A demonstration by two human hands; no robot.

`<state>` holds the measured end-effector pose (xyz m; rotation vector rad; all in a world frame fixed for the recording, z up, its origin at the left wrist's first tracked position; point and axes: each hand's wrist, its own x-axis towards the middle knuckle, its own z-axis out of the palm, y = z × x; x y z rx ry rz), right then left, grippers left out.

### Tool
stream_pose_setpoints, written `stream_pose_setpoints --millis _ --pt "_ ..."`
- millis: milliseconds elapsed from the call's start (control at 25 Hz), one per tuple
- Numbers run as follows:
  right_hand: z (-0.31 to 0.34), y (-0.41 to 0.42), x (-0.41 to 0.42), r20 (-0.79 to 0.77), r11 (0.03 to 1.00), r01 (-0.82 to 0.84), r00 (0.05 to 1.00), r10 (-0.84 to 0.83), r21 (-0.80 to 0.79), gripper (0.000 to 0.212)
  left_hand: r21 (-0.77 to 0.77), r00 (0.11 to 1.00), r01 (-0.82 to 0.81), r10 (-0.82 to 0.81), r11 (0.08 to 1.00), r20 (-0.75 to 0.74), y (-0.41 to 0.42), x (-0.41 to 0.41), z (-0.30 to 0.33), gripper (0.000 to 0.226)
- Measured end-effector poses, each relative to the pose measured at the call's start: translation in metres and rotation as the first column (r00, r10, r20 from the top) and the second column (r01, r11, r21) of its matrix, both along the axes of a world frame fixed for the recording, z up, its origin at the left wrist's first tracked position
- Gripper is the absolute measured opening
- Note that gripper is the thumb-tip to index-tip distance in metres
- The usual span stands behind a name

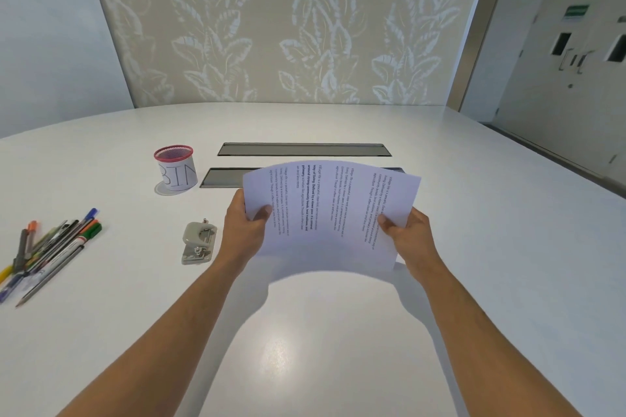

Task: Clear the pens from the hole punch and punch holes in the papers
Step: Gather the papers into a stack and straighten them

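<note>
both forearms outstretched; left hand (246,228), right hand (408,230) fingers clamped on papers (330,213), raised above table (474,247).

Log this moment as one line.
left hand: grips papers | right hand: grips papers | hole punch: free, on table | pens: piled left

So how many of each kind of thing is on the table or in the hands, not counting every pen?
Pile of pens and pencils: 1
Hole punch: 1
Mesh cup labelled BIN: 1
Fanned stack of printed papers, held in both hands: 1
Total: 4
</note>
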<state>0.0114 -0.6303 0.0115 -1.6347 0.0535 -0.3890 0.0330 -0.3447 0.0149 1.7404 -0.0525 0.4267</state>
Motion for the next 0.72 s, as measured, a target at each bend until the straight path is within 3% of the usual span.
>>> stream_pose_setpoints --millis 200,560,640,720 --pt "0.011 -0.005 0.006 0.012 0.999 0.040 0.999 -0.040 0.004 0.022 -0.005 0.999 0.000 0.000 1.000 0.042 -0.005 0.003 0.015 0.029" --pt "0.000 -0.007 -0.003 -0.051 0.999 0.037 0.998 -0.036 0.025 0.024 -0.071 0.998 0.022 -0.026 0.997 -0.055 -0.005 0.004 0.006 0.026" --pt "0.002 -0.012 -0.002 -0.070 0.994 0.079 0.995 -0.074 0.080 0.029 -0.149 0.998 0.031 -0.040 0.988 -0.052 -0.005 0.006 0.013 0.028" --pt "0.002 -0.014 -0.004 -0.145 0.962 0.143 0.983 -0.112 0.231 0.040 -0.270 0.997 0.031 -0.048 0.962 -0.058 -0.005 0.007 0.015 0.031"
